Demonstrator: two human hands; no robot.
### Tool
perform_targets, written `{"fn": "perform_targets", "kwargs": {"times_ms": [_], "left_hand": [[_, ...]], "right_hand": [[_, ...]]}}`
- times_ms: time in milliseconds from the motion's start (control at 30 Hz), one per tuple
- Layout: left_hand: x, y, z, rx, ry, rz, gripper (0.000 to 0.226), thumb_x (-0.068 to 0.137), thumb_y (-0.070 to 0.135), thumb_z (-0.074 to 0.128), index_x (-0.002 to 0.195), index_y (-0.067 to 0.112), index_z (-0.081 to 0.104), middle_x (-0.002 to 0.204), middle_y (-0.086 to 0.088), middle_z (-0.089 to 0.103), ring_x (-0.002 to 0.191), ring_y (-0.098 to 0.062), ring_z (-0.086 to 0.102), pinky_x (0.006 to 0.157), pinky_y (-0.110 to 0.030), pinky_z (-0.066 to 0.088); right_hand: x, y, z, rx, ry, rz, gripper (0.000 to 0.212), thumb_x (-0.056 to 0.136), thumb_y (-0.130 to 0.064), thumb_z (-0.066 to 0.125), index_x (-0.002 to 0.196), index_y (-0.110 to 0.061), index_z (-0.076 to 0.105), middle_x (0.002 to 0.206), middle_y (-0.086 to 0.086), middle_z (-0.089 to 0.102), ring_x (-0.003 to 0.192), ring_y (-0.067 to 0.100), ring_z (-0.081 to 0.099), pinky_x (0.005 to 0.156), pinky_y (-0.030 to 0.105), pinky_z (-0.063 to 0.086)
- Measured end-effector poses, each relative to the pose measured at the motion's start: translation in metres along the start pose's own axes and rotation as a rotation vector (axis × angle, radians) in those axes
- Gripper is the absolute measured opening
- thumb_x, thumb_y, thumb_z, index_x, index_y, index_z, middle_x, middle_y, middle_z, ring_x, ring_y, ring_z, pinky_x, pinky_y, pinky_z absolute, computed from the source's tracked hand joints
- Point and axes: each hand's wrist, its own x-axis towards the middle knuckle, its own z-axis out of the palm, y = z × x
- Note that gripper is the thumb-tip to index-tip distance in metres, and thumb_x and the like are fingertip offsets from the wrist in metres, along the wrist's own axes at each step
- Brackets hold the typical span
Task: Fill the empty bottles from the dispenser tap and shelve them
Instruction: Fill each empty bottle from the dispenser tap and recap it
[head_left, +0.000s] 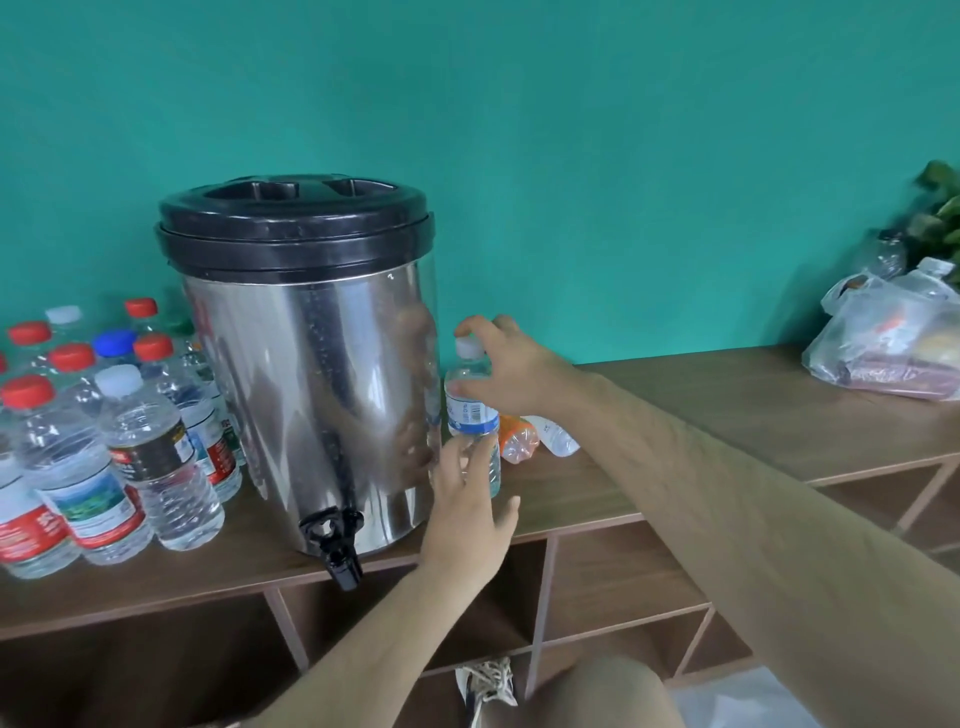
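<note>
A steel dispenser (311, 384) with a black lid stands on the wooden shelf top (727, 410); its black tap (335, 540) juts over the front edge. Just right of it stands a clear bottle (474, 415) with a white cap and a blue label. My right hand (506, 366) holds this bottle near the top, fingers over the cap and thumb on its shoulder. My left hand (470, 512) is at the bottle's lower part, fingers spread and touching it. Behind it two empty bottles lie on their sides: an orange-labelled one (517, 439) and a clear one (558, 439).
Several capped water bottles (104, 431) crowd the shelf top left of the dispenser. A plastic bag (888, 343) with a plant behind it sits at the far right. Open wooden cubbies (613, 577) lie below the top. My shoe (488, 686) shows on the floor.
</note>
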Motion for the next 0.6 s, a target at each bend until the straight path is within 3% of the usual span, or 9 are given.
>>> {"fn": "perform_targets", "kwargs": {"times_ms": [100,333,400,467,533,600], "left_hand": [[0.002,-0.009,0.004,0.010,-0.079,-0.035,0.075,0.098,0.031,0.067,0.161,0.025,0.027,0.156,0.003,0.014,0.145,-0.020,0.031,0.119,-0.030,0.034],[0.028,-0.008,0.013,0.039,-0.171,-0.164,0.087,0.101,0.036,0.062,0.166,0.018,0.006,0.166,-0.002,-0.006,0.157,-0.024,0.012,0.123,-0.027,0.019],[0.034,-0.007,0.014,0.019,-0.175,-0.191,0.087,0.101,0.036,0.062,0.166,0.019,0.006,0.167,-0.002,-0.009,0.158,-0.023,0.009,0.123,-0.026,0.016],[0.036,-0.008,0.016,0.025,-0.173,-0.198,0.086,0.101,0.035,0.062,0.165,0.019,0.008,0.168,-0.003,-0.009,0.158,-0.023,0.007,0.124,-0.027,0.015],[0.033,-0.010,0.018,0.042,-0.171,-0.189,0.085,0.100,0.034,0.063,0.165,0.018,0.011,0.167,-0.004,-0.005,0.158,-0.024,0.008,0.125,-0.028,0.013],[0.030,-0.012,0.020,0.037,-0.153,-0.150,0.084,0.097,0.028,0.067,0.163,0.017,0.017,0.164,-0.004,0.003,0.155,-0.024,0.014,0.125,-0.028,0.014]], "right_hand": [[0.003,0.010,0.010,0.013,-0.048,-0.035,0.083,0.085,-0.019,0.081,0.153,-0.031,0.034,0.140,0.004,0.047,0.110,0.030,0.063,0.093,0.036,0.050],[0.018,0.032,0.021,0.187,0.040,-0.019,0.098,0.088,-0.011,0.082,0.163,-0.037,0.025,0.163,0.002,0.040,0.131,0.026,0.058,0.103,0.028,0.045],[0.019,0.036,0.024,0.220,0.049,-0.021,0.101,0.088,-0.011,0.083,0.164,-0.040,0.023,0.165,0.001,0.038,0.109,0.014,0.066,0.096,0.027,0.047],[0.016,0.043,0.028,0.244,0.074,-0.021,0.104,0.088,-0.017,0.083,0.165,-0.042,0.018,0.166,-0.002,0.033,0.081,0.000,0.060,0.089,0.027,0.046],[0.008,0.054,0.038,0.265,0.151,0.043,0.094,0.092,-0.030,0.079,0.164,-0.037,0.019,0.164,-0.003,0.031,0.092,0.007,0.064,0.096,0.032,0.048],[-0.005,0.068,0.055,0.194,0.244,0.141,0.067,0.100,-0.039,0.066,0.158,-0.024,0.037,0.155,0.001,0.040,0.112,0.022,0.065,0.098,0.040,0.052]]}}
